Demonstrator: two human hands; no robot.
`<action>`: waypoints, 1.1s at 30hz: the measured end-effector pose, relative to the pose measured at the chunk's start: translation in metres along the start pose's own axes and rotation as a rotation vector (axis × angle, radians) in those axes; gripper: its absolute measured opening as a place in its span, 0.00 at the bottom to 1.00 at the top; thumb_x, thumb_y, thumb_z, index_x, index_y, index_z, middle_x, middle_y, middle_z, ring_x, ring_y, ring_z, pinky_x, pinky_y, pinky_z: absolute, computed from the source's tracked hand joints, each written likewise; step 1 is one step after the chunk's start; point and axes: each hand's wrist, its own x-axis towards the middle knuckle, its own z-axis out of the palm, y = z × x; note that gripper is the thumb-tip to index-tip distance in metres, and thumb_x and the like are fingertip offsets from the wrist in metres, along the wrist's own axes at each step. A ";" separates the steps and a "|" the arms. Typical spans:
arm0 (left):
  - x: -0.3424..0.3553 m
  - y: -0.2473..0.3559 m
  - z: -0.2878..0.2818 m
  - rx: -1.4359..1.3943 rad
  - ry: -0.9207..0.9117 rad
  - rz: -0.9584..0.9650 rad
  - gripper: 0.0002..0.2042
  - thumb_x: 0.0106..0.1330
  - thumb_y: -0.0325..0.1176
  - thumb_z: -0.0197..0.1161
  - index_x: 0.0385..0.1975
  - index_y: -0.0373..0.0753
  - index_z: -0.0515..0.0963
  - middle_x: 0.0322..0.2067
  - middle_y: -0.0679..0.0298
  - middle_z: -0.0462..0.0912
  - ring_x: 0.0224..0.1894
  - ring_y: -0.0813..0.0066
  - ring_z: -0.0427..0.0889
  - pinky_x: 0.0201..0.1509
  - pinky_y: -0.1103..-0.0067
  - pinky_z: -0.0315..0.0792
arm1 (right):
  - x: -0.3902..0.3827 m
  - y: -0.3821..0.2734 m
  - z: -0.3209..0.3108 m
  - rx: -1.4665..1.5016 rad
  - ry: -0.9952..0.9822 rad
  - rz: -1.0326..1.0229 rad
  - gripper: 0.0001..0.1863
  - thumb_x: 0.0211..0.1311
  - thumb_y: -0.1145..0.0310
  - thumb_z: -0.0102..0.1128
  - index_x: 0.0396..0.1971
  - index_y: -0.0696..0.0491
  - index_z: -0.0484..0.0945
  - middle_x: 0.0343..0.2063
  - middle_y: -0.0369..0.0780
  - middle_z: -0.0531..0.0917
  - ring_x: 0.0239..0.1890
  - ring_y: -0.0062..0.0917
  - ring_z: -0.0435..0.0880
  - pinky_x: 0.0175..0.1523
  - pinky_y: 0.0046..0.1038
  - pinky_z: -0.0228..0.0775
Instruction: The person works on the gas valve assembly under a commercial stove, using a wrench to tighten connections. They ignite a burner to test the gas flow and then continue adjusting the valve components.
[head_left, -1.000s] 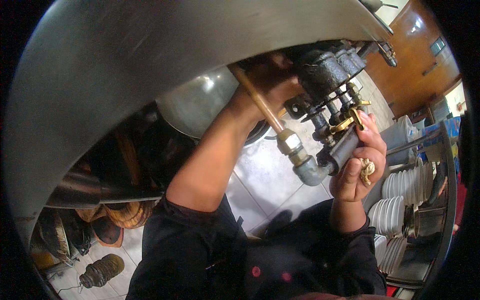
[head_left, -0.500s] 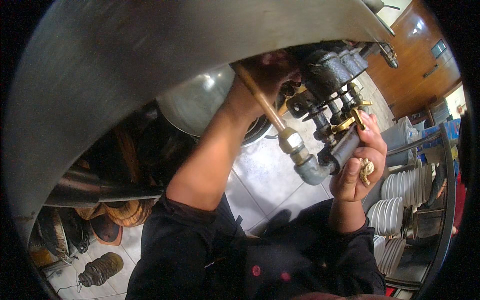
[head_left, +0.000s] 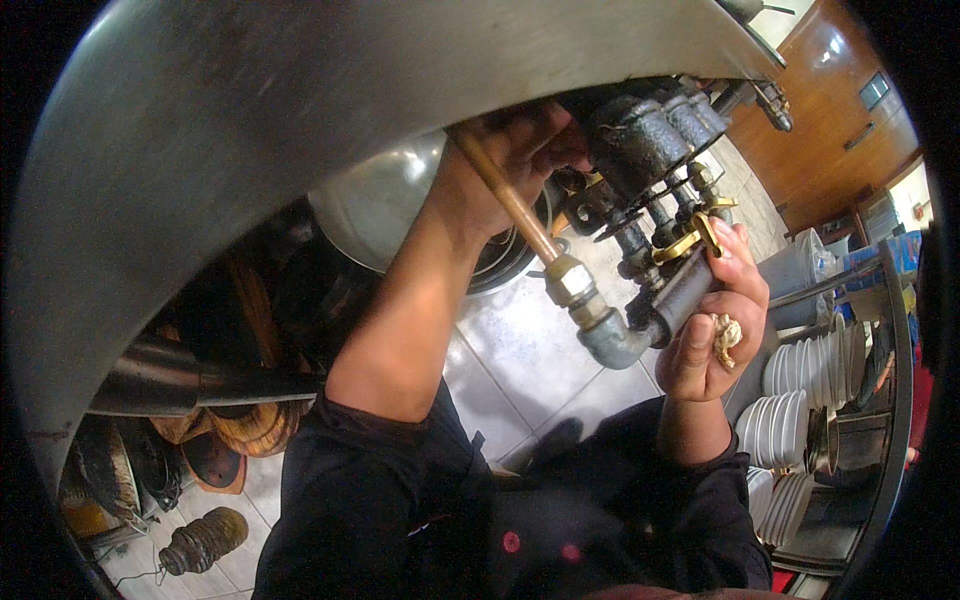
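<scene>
While a broad curved steel panel (head_left: 250, 120) fills the upper left, the work goes on just beneath its edge, where a cluster of dark pipes and valves (head_left: 650, 130) hangs above a tiled floor (head_left: 530, 350). Plates (head_left: 800, 420) stand stacked on a rack at the right, and a big metal bowl (head_left: 380, 205) sits behind the forearm. From the cluster a dark pipe runs down into a grey elbow fitting (head_left: 615, 345), and a copper tube (head_left: 510, 195) slants up from that elbow toward the far left. The left hand (head_left: 520, 150) is clenched around the upper end of the copper tube. The right hand (head_left: 715, 320) is wrapped around the dark pipe, its fingers just beside a brass lever (head_left: 690, 240). The pipework looks heavy, rigid and probably greasy; the copper tube would likely bend, so the iron pipe seems the safer place to hold.
</scene>
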 end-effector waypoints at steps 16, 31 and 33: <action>-0.001 -0.003 0.006 0.139 -0.009 0.067 0.09 0.63 0.31 0.62 0.38 0.34 0.75 0.33 0.56 0.83 0.35 0.67 0.85 0.38 0.74 0.81 | 0.000 0.000 -0.001 0.005 -0.011 -0.001 0.15 0.66 0.56 0.53 0.31 0.53 0.67 0.46 0.46 0.75 0.56 0.47 0.74 0.67 0.53 0.51; -0.002 -0.006 0.010 0.201 -0.038 0.168 0.09 0.64 0.32 0.62 0.38 0.34 0.75 0.33 0.59 0.82 0.34 0.69 0.84 0.37 0.76 0.80 | 0.000 0.000 -0.001 -0.014 -0.020 -0.002 0.15 0.66 0.56 0.53 0.31 0.53 0.67 0.46 0.47 0.74 0.56 0.47 0.74 0.67 0.53 0.50; -0.002 -0.006 0.011 0.276 0.009 0.158 0.09 0.64 0.33 0.62 0.37 0.34 0.75 0.31 0.59 0.82 0.33 0.70 0.84 0.37 0.76 0.80 | 0.000 0.000 -0.001 -0.015 -0.020 -0.004 0.15 0.66 0.56 0.53 0.31 0.53 0.67 0.46 0.47 0.74 0.56 0.47 0.74 0.67 0.53 0.50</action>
